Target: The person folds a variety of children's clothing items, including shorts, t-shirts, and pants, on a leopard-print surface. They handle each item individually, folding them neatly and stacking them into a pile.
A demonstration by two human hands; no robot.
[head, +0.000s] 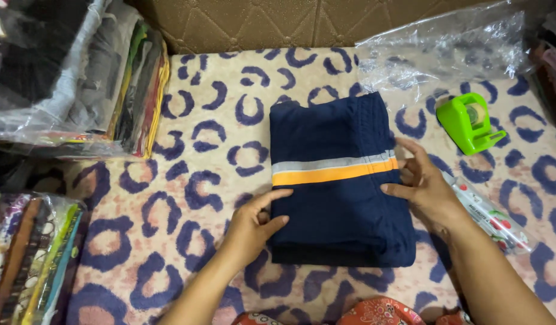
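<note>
A folded navy garment [335, 138] with a grey and an orange stripe across it lies on a patterned bedsheet [187, 156]. My left hand [254, 225] rests at the garment's left edge, fingers slightly spread and touching the fold. My right hand [423, 183] presses against its right edge, fingers apart. Neither hand is closed around anything.
A clear plastic bag [440, 51] lies behind the garment at the right. A green tape dispenser [467, 120] and a small clear packet [491, 216] sit to the right. Stacks of bagged folded clothes [103, 78] and more folded fabric [31, 259] stand at the left.
</note>
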